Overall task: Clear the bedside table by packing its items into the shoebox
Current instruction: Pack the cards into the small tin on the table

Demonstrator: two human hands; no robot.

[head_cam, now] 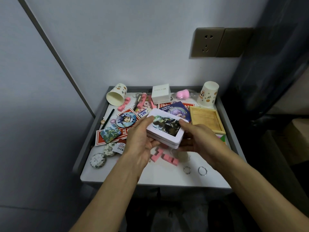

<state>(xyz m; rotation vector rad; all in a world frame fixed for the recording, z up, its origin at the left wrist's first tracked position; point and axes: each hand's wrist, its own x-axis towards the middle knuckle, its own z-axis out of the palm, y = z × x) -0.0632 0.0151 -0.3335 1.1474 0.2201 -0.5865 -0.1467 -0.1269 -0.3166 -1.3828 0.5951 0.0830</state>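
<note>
Held above tabletop (167,177) middle: white tin (165,129), left grip (140,141) and right grip (202,141) curled round its sides. Judged light, stiff, smooth, perhaps slippery; better taken by edges.

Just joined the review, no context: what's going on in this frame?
A person holds a white tin with a picture lid in both hands, left hand and right hand, above the bedside table. The table is far from cleared: a tipped paper cup, a small white box, a wooden tray, pink blocks and two metal rings all lie on it. No shoebox is in view.
</note>
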